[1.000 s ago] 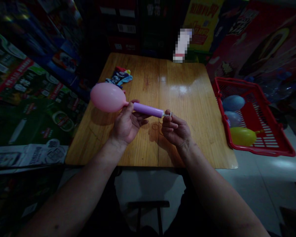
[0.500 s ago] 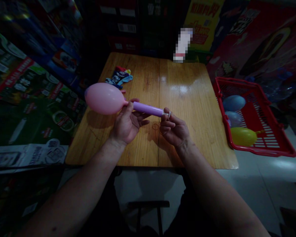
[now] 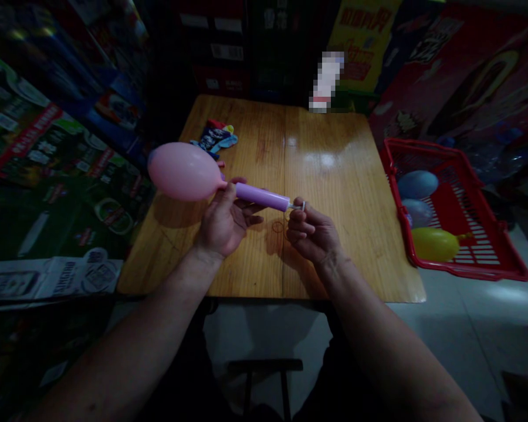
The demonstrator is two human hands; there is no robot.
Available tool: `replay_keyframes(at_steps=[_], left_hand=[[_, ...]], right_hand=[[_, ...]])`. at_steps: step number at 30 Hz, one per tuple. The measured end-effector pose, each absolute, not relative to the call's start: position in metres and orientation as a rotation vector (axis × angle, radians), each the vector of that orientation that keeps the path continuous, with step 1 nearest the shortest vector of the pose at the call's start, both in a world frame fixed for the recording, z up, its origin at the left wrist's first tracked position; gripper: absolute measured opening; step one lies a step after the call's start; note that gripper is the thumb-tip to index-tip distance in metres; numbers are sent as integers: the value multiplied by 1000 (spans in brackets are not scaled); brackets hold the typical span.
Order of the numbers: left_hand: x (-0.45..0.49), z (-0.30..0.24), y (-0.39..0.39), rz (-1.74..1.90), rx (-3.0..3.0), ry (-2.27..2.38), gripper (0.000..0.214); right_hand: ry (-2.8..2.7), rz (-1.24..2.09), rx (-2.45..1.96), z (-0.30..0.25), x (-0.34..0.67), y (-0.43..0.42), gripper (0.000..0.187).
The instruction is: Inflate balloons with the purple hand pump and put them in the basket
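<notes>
The room is dim, and a whitish reflection lies on the wooden worktop, beyond the right hand. To the left of the left hand, green printed cartons are standing near the worktop. Farther ahead of both hands there are dark boxes and one yellow package; ahead and to the right, a large reddish printed surface. Lower than the hands, the floor is pale and glossy, with a dark bar on two legs.

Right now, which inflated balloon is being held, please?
The pink balloon, its neck in the left hand; the blue balloon, pale balloon and yellow balloon lie in the red basket.
</notes>
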State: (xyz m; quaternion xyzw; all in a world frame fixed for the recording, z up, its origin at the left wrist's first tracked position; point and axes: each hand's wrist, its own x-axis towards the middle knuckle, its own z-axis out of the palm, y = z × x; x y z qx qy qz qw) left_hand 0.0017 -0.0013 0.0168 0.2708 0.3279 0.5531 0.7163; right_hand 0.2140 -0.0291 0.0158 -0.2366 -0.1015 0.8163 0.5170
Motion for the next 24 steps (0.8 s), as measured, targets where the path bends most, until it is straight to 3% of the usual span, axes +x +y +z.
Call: replay_keyframes(at_steps=[5,15,24], left_hand=[[11,17,-8,1189,602,732,39],[-8,23,7,1322,565,778,41],[8,13,-4,1204,613,742,35]], right_hand=[[-190,1950,-605,13,203,-28,14],[-340,1852,-696,30,228,-25,23],[-110,1957,-665,17,200,-30,20]])
